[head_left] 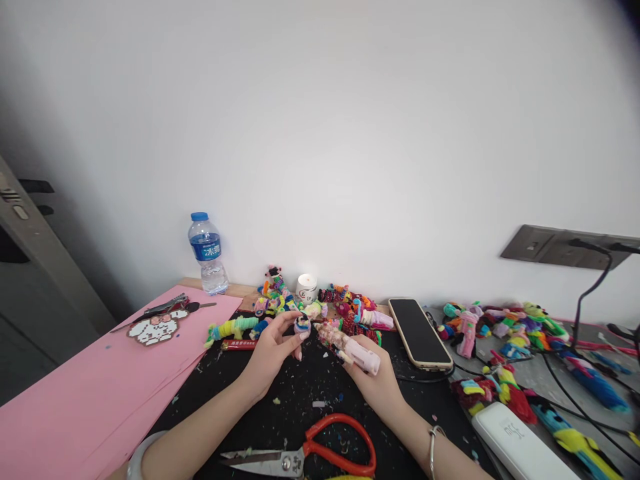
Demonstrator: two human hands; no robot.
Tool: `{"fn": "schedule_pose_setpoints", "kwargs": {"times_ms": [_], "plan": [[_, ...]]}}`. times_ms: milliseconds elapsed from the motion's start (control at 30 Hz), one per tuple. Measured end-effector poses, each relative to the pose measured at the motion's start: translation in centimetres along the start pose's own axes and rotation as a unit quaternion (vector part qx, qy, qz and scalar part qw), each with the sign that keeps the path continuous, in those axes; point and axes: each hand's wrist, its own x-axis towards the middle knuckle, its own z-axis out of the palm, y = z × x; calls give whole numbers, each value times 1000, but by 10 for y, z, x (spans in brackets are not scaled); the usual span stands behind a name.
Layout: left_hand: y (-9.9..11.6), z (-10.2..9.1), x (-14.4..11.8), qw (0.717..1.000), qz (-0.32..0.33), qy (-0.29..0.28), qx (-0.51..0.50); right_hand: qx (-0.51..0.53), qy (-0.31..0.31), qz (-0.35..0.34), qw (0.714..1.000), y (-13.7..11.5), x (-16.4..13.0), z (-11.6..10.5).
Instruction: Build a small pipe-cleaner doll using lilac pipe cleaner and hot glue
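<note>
Both forearms cut off by bottom edge. Scissors handle loop clipped at the bottom. White power bank runs out lower right. Small piece in left hand fingertips too small to identify. Bottle label unreadable.

Pretty cramped tbh. Scissors lie bottom center just below both wrists, blocking a straight pull-back. Phone sits just right of the right hand, w/ cables and yarn bits filling the right side. Pile of figures lines the wall behind. Freest room: bare black mat btwn the hands, and pink paper lower left, mostly bare.
</note>
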Motion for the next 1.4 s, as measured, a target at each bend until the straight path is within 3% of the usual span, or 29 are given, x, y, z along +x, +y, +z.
{"fn": "schedule_pose_setpoints", "kwargs": {"times_ms": [400,933,1400], "plan": [[1,0,-1,999,1,-27,-41,13,-12,13,1000,5,-2,1],[-2,-3,1,998,48,2,42,-11,-22,6,1000,4,-2,1],[-2,-4,-1,996,45,-7,77,-15,-18,11,1000,3,-2,1]]}}
